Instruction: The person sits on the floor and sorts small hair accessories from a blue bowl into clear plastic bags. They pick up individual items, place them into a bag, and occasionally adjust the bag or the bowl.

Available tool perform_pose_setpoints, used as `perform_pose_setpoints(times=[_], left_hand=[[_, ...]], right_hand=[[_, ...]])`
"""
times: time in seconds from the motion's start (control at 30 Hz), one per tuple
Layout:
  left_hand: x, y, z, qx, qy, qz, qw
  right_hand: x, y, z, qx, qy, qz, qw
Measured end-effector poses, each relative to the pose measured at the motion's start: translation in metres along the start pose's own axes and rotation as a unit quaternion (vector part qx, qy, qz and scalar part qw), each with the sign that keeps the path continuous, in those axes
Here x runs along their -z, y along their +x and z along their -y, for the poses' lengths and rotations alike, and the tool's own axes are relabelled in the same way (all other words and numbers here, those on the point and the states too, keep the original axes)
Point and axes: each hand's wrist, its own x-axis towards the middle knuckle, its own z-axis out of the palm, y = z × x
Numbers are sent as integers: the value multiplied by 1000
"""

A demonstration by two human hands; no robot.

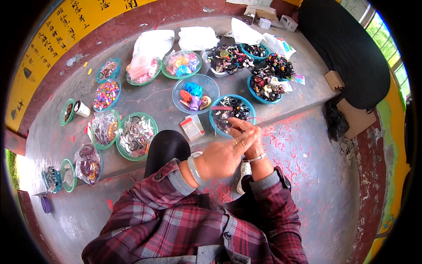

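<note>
My left hand (222, 156), with a ring and a pale bangle, reaches across to my right hand (251, 140). Their fingers meet just in front of a blue bowl (252, 115) of black hair ties. Both hands look closed in a pinch, but what lies between the fingers is too small or hidden. A clear zip bag with a red top strip (222, 108) shows over the bowl, beside my right fingertips; whether it is held cannot be made out. Another clear red-edged bag (192, 127) lies on the ledge to the left of the hands.
A clear basin (176, 99) holds colourful hair claws. More bowls of hair accessories, including a green bowl (154, 132) and a blue bowl (261, 102), stand around it. Red scraps (285, 149) litter the lower floor past the ledge's edge. A black cover (347, 48) stands at the right.
</note>
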Motion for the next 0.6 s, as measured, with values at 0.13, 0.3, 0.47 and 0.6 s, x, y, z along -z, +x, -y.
perform_pose_setpoints(times=[0.13,0.3,0.47,0.6], left_hand=[[18,-5,-4,-65,-247,93,962],[31,-2,23,170,-432,-180,867],[24,-11,85,301,-477,-267,781],[22,-6,80,312,-527,-166,773]], right_hand=[[0,2,-5,-29,98,-25,994],[2,5,-10,-73,217,-11,973],[2,4,-7,-91,245,1,965],[-3,7,-8,-107,235,8,966]])
